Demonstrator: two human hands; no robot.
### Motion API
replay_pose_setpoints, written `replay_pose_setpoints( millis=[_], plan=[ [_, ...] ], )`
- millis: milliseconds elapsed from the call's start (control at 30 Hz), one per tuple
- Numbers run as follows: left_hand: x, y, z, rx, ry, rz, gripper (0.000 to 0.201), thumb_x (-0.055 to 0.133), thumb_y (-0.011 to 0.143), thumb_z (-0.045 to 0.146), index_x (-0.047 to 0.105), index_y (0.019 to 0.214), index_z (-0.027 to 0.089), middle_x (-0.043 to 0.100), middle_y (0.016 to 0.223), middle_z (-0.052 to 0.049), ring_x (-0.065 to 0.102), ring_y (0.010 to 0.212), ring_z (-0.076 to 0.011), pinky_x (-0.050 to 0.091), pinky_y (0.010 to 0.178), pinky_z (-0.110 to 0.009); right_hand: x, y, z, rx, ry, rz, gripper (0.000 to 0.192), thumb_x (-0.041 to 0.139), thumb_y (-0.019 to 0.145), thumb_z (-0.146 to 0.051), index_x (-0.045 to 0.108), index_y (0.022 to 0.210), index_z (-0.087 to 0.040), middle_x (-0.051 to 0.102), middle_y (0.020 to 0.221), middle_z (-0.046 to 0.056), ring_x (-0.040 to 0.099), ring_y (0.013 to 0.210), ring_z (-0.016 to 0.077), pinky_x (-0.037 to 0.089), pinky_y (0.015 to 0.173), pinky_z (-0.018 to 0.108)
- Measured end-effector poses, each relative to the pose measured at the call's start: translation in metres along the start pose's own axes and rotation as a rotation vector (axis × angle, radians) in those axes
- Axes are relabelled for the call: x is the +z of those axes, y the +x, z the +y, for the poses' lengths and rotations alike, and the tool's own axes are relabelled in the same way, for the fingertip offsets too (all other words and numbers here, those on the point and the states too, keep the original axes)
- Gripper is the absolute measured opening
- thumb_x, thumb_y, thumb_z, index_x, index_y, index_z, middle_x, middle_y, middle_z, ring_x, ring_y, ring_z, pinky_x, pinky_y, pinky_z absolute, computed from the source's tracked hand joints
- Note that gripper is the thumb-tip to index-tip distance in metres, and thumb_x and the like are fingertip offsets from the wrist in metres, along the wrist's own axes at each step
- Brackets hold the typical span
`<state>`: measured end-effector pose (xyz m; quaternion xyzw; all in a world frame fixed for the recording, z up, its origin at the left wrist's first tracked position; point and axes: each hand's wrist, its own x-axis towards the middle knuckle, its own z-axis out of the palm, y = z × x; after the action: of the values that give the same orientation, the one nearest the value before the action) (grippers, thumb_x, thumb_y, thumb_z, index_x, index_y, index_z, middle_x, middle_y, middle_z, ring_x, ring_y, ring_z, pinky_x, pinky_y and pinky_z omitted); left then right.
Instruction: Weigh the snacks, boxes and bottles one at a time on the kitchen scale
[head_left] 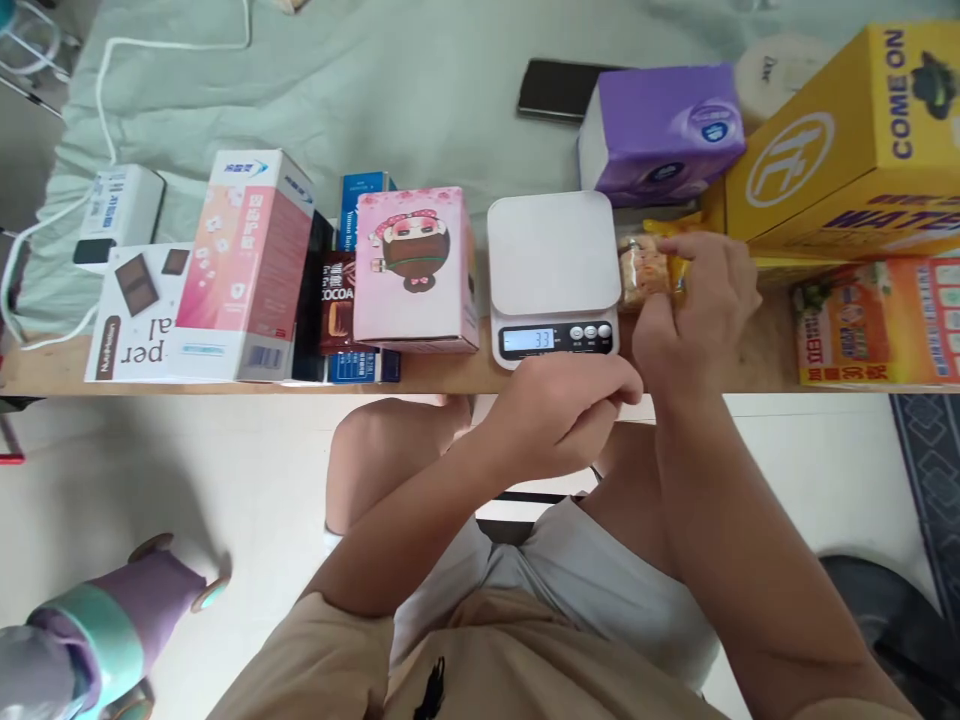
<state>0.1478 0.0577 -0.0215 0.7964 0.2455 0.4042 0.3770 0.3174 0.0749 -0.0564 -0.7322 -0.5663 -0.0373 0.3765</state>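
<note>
A white kitchen scale lies flat near the board's front edge, its plate bare and its lit display showing what looks like 33. Just right of it is a clear-wrapped snack with a light brown filling. My right hand has thumb and forefinger at the two ends of this snack, pinching it. Yellow packaging is partly hidden behind those fingers. Before the scale's front edge hovers my left hand, fingers curled together; nothing shows in it, and its palm is hidden.
Left of the scale stand a pink box, a brown cocoa pack, a tall pink-white carton and a white box. Behind and right are a phone, purple tissue pack, large yellow box and orange pack.
</note>
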Motion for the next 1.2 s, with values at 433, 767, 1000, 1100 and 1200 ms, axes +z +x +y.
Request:
replay_pose_setpoints(
  millis=[433,767,1000,1100,1200],
  plan=[
    [-0.003,-0.011,-0.018,-0.037,0.09,0.072,0.025,0.044,0.082,0.001,0.057,0.071,0.019,0.064,0.06,0.004,0.054,0.052,-0.0083,0.043,0.054,-0.02,-0.019,0.003,0.028,-0.085,-0.139,-0.46,0.061,0.064,0.074,-0.025,0.059,0.135,-0.028,0.051,0.153,0.011,0.033,0.157,0.042,0.021,0.128,0.074],
    [-0.012,-0.026,-0.025,-0.036,0.112,0.128,0.025,0.044,0.08,0.0,0.057,0.07,0.019,0.063,0.058,0.004,0.054,0.051,-0.0086,0.043,0.055,-0.021,-0.035,-0.012,0.023,-0.092,-0.144,-0.446,0.047,0.075,0.068,-0.029,0.061,0.113,-0.025,0.062,0.151,0.009,0.057,0.123,0.0425,0.044,0.101,0.067],
    [-0.015,-0.026,-0.029,-0.018,0.123,0.157,0.025,0.043,0.078,0.0,0.056,0.069,0.02,0.062,0.056,0.005,0.053,0.049,-0.0089,0.042,0.054,-0.022,-0.038,-0.008,0.028,-0.208,-0.084,-0.409,0.048,0.072,0.069,-0.036,0.057,0.114,-0.026,0.07,0.129,0.013,0.065,0.117,0.04,0.045,0.1,0.06],
    [-0.016,-0.028,-0.028,-0.003,0.121,0.197,0.025,0.043,0.077,-0.001,0.056,0.069,0.02,0.061,0.056,0.004,0.051,0.05,-0.0093,0.041,0.054,-0.023,-0.042,-0.009,0.031,-0.24,-0.014,-0.287,0.05,0.074,0.071,-0.047,0.057,0.114,-0.028,0.07,0.117,0.011,0.067,0.112,0.0373,0.048,0.097,0.058],
    [-0.018,-0.029,-0.027,0.026,0.098,0.232,0.025,0.043,0.075,-0.002,0.055,0.07,0.02,0.062,0.057,0.004,0.05,0.05,-0.009,0.041,0.054,-0.022,-0.04,-0.008,0.019,-0.272,0.058,-0.1,0.055,0.077,0.072,-0.053,0.056,0.116,-0.029,0.066,0.116,0.01,0.065,0.116,0.0366,0.049,0.099,0.058]
  ],
)
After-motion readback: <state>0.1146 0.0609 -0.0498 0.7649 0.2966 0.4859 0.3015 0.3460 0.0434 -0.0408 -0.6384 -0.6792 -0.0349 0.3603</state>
